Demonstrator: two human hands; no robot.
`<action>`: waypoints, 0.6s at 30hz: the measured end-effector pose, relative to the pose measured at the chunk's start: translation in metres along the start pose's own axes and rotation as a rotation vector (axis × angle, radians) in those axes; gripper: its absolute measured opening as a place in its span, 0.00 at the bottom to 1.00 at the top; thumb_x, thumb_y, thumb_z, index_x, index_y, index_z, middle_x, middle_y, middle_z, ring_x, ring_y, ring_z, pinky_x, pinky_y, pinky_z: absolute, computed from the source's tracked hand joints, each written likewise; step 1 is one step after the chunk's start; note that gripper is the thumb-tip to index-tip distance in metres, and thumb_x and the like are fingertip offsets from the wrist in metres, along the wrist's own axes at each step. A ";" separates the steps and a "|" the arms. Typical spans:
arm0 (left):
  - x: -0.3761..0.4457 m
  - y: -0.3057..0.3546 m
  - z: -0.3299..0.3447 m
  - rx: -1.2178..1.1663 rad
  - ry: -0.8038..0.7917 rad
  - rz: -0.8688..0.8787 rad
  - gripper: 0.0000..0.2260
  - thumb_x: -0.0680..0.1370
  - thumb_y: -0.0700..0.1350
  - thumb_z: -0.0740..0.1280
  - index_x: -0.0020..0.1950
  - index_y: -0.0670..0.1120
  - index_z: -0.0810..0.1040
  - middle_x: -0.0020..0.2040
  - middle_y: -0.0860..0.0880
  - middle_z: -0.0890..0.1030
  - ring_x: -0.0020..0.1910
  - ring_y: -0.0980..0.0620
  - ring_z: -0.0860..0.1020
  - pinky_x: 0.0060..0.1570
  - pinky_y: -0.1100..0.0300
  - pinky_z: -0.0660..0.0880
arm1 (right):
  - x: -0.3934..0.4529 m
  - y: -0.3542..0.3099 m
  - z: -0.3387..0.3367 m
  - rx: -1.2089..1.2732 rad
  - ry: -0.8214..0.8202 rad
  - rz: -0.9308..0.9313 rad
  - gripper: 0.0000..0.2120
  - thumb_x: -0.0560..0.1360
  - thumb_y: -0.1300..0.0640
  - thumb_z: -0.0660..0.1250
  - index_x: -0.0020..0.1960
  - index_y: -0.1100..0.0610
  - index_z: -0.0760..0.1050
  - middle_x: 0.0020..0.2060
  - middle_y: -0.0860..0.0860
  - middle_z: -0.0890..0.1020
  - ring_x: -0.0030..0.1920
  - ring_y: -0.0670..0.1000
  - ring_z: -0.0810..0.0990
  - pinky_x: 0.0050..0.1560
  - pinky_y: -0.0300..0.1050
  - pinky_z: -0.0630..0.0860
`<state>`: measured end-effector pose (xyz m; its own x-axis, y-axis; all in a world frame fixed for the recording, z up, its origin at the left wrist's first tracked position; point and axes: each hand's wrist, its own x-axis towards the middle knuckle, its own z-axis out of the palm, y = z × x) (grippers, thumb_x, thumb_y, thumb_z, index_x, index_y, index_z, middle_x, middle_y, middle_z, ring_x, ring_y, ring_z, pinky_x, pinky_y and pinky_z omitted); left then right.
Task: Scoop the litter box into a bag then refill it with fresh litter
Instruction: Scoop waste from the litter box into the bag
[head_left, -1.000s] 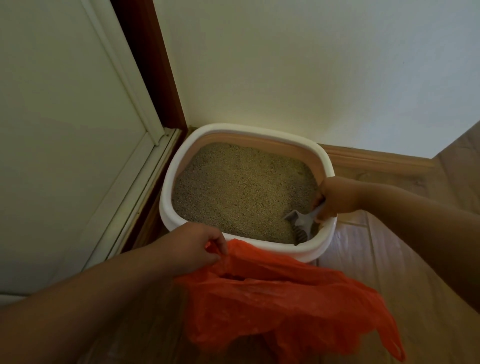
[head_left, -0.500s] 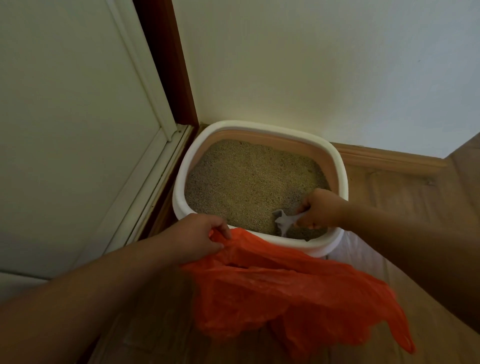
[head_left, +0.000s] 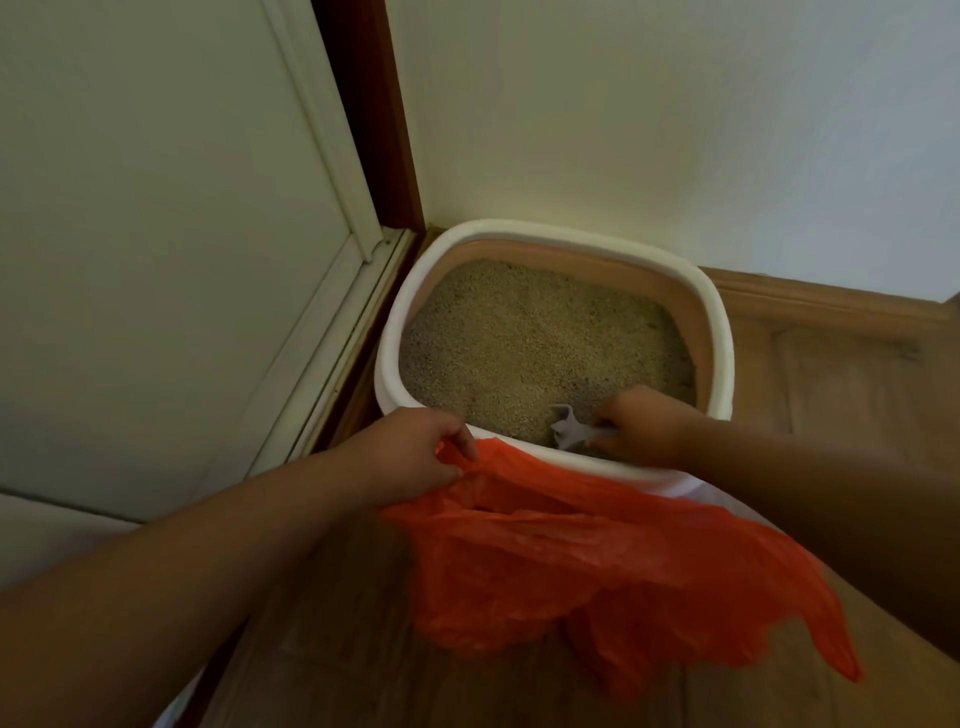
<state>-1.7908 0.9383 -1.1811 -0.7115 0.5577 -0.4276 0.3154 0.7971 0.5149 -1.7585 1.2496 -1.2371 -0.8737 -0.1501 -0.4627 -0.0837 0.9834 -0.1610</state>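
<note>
A white litter box (head_left: 719, 332) with a tan inner wall sits on the wooden floor (head_left: 841, 374), pushed into the corner where a pale door (head_left: 156, 234) with a dark red-brown frame (head_left: 379, 130) meets the white wall (head_left: 675, 114). A wooden baseboard (head_left: 831, 299) runs along the foot of that wall to the right of the box. The box is filled with sandy litter (head_left: 530, 343), fairly level across its surface.

The left hand (head_left: 415, 452) is at the near left edge of the box, its grip closed on the rim of an orange plastic bag (head_left: 597, 561), fingers and thumb pinching the thin film. The bag hangs from that hand down in front of the near wall of the box, crumpled, with its mouth partly open toward the box and a loose strip trailing toward the lower right over the floor.

The right hand (head_left: 644, 426) reaches into the near right corner of the box, its grip curled round the handle of a small grey scoop (head_left: 569, 428). The scoop's head points left and rests in the litter just inside the near rim, close to the bag's mouth. Both forearms come in from the bottom of the view.
</note>
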 end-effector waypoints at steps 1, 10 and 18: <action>0.000 -0.001 -0.001 -0.003 0.004 -0.002 0.11 0.76 0.45 0.75 0.57 0.57 0.83 0.62 0.56 0.81 0.61 0.58 0.78 0.44 0.77 0.67 | 0.003 -0.002 0.001 0.010 0.008 0.000 0.13 0.79 0.47 0.65 0.51 0.55 0.81 0.42 0.51 0.83 0.42 0.52 0.80 0.44 0.50 0.78; -0.001 -0.012 -0.003 -0.057 0.011 -0.041 0.11 0.76 0.45 0.74 0.56 0.58 0.83 0.56 0.58 0.81 0.53 0.62 0.78 0.52 0.65 0.77 | 0.032 -0.024 0.004 0.146 0.047 -0.011 0.12 0.79 0.46 0.67 0.51 0.55 0.81 0.41 0.52 0.82 0.40 0.54 0.80 0.39 0.48 0.74; -0.001 -0.022 -0.006 -0.099 0.015 -0.076 0.11 0.76 0.46 0.74 0.56 0.59 0.83 0.55 0.59 0.81 0.53 0.62 0.79 0.55 0.60 0.79 | 0.067 -0.057 0.007 0.259 0.093 -0.013 0.13 0.79 0.47 0.67 0.52 0.56 0.81 0.40 0.53 0.82 0.39 0.53 0.80 0.36 0.45 0.73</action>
<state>-1.8011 0.9190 -1.1872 -0.7403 0.4923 -0.4578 0.1970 0.8099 0.5525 -1.8087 1.1826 -1.2651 -0.9146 -0.1408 -0.3790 0.0195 0.9210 -0.3891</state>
